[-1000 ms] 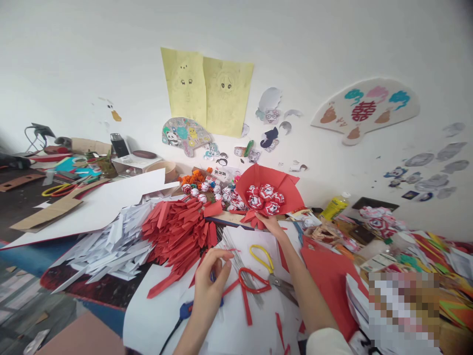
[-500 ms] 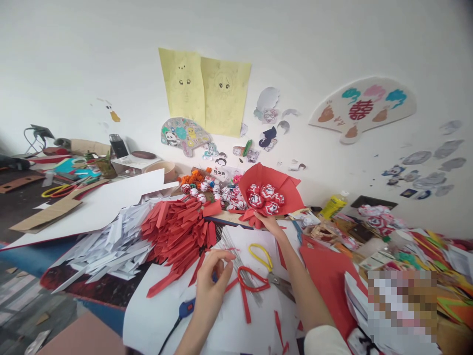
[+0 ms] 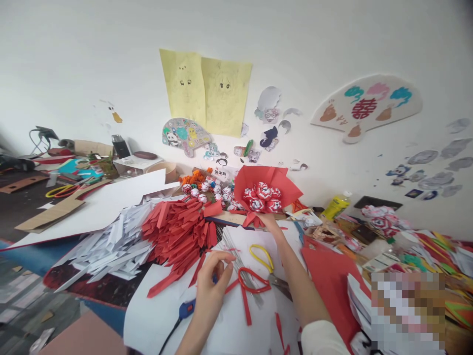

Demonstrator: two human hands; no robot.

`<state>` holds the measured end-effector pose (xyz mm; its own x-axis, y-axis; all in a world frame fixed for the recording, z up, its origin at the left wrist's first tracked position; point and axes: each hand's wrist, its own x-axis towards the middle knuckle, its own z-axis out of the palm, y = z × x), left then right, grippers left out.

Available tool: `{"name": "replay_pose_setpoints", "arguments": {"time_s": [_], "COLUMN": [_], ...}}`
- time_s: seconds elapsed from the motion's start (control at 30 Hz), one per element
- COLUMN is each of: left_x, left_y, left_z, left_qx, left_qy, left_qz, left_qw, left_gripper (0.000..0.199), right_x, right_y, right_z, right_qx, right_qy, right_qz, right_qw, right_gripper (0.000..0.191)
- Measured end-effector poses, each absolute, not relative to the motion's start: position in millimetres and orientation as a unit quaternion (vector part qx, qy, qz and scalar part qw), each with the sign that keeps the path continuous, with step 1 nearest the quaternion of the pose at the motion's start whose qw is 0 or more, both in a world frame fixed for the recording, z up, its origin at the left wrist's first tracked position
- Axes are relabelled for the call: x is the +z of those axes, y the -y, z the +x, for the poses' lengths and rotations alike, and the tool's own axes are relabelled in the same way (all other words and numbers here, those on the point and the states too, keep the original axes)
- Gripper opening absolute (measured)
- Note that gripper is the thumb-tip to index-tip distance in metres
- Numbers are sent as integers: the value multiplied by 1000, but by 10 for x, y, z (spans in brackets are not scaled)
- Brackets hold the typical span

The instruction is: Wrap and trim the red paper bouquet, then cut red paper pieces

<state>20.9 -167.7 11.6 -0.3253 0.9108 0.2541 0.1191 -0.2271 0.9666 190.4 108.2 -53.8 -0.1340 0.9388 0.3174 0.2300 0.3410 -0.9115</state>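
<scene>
Turned a little since the earlier frame, the paper bouquet (image 3: 262, 193) has swung slightly leftward, its red-and-white heads rearranged to view; the left hand (image 3: 213, 276) has barely moved. It sits near the wall (image 3: 288, 34), just beside the small paper flowers (image 3: 217, 189). The right hand (image 3: 269, 223) has hold of the gathered base, fingers largely hidden, so how tightly I cannot tell. The left is loosely curled over a blue corded tool (image 3: 186, 308) (whether it grips that tool, I cannot tell). Being paper, the bouquet should be light and hardly slippery; its wrapper (image 3: 260, 174) looks fairly stiff but likely to crease, its heads crushable. Best held low, at the neck, clear of the flared rim
</scene>
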Motion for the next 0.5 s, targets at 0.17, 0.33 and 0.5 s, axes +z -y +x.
{"name": "replay_pose_setpoints", "arguments": {"time_s": [0.17, 0.33, 0.5], "left_x": [82, 102, 131], "left_y": [1653, 1647, 1640], "left_z": [196, 228, 276], "left_qx": [601, 607, 602], "left_qy": [-537, -539, -541], "left_qz": [500, 490, 483], "left_qw": [317, 318, 334], "left_gripper": [15, 15, 16], "right_x": [-624, -720, -757], "right_y": [-1149, -1126, -1119], "right_z": [1834, 1897, 1947], "right_qx": [355, 348, 343], "right_qy": [652, 652, 655], "right_qz": [-456, -460, -462], "right_qw": [491, 492, 490], "right_gripper": [52, 49, 42]}}
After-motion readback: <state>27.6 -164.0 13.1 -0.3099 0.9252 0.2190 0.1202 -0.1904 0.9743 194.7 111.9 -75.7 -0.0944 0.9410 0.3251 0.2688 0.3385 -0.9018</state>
